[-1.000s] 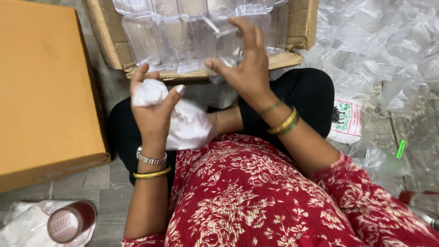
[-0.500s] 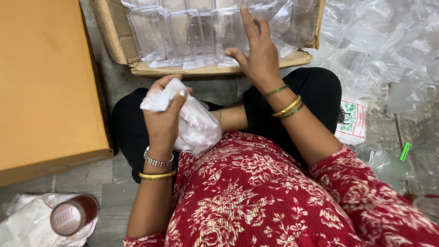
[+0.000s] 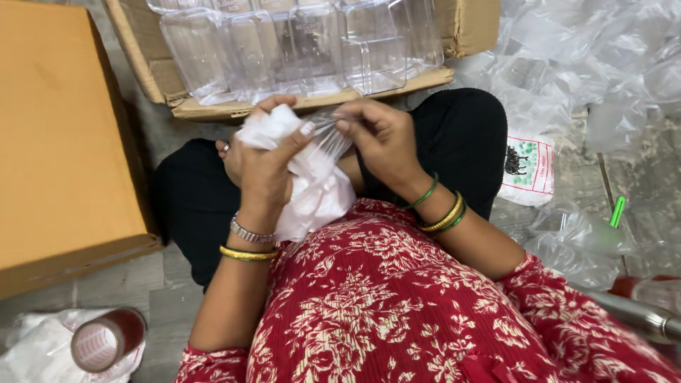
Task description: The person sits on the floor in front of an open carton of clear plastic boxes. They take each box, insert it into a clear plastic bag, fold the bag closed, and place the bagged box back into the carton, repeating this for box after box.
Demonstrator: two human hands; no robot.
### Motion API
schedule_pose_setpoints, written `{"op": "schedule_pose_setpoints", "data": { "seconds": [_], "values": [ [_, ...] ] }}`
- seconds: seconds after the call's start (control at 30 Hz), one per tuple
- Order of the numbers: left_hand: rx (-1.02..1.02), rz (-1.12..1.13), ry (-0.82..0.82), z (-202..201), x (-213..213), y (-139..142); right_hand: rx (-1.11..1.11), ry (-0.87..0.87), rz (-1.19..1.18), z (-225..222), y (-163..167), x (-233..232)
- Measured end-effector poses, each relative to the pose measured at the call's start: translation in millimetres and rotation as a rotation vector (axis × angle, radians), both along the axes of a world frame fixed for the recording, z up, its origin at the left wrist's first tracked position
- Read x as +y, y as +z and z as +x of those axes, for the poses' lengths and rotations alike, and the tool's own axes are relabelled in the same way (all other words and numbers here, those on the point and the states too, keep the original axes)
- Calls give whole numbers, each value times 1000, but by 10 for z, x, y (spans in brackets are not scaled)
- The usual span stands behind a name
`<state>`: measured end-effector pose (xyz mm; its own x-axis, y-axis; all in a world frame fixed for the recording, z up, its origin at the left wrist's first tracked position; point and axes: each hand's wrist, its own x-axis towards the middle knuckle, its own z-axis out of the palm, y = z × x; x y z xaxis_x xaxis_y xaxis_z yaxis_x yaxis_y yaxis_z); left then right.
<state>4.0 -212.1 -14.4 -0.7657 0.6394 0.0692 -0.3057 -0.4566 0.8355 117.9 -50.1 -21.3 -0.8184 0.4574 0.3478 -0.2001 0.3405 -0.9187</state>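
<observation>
The white cloth is bunched in the closed left hand over the lap, the right hand pinching a thin clear film at its top; separating that film looks like the step in hand, calling for a gentle pull; an open carton of clear jars sits just ahead on a grey floor, loose plastic bags heaped to the right, a tape roll at lower left

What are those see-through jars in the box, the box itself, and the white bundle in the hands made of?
The jars look like clear rigid plastic, glossy, with bright reflections on their walls. The box is brown corrugated cardboard, matte, with raw flap edges. The white bundle in the left hand seems soft cloth or tissue, crumpled; the right hand pinches something thin and clear, probably film.
</observation>
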Motion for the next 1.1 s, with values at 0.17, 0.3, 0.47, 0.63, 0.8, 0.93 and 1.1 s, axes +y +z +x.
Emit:
{"op": "schedule_pose_setpoints", "data": {
  "seconds": [0.17,0.3,0.47,0.63,0.8,0.93,1.1],
  "values": [
    [69,-112,93,12,51,85,40,152,-389,89,-31,68],
    [84,-97,22,75,114,76,80,159,-421,30,51,105],
    [81,-30,76,5,45,44,75,-8,-467,68,165,131],
    [84,-104,98,-68,144,-20,17,11,-361,83,127,77],
    [-97,42,-300,-188,88,-125,52,81,-768,-186,261,415],
    [44,-144,-293,-409,192,-319,140,147,-1251,-158,539,866],
    [357,-501,258,-937,803,-525,-18,-71,-25,-687,346,997]
  ]
}}
